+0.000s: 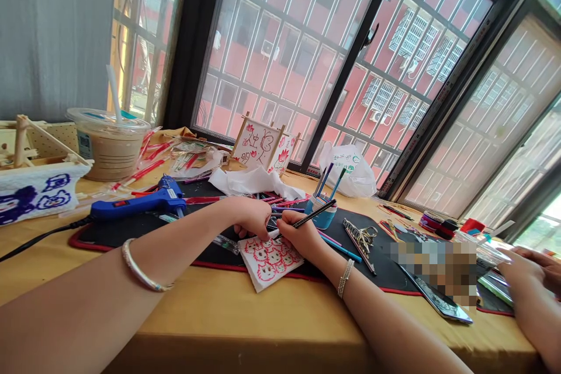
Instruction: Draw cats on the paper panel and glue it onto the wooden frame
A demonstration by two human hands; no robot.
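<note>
A white sheet (274,263) covered in red-outlined cat faces lies tilted at the front edge of the black mat. My left hand (254,219) is closed at its upper edge, with the fingers curled down against it and partly hidden. In my right hand (300,235) is a black pen (313,214), pinched near its lower end and slanting up to the right. The pen's tip is at the top of the sheet, mostly hidden by my fingers. Just behind my right hand stands a light-blue cup (322,216) holding several pens.
A blue glue gun (135,201) lies to the left, beside a lidded drink cup (109,143). Behind are a decorated lantern (258,143), white cloth (254,181) and a plastic bag (350,169). To the right are a pencil case (359,245), a phone (438,298) and another person's hand (523,272).
</note>
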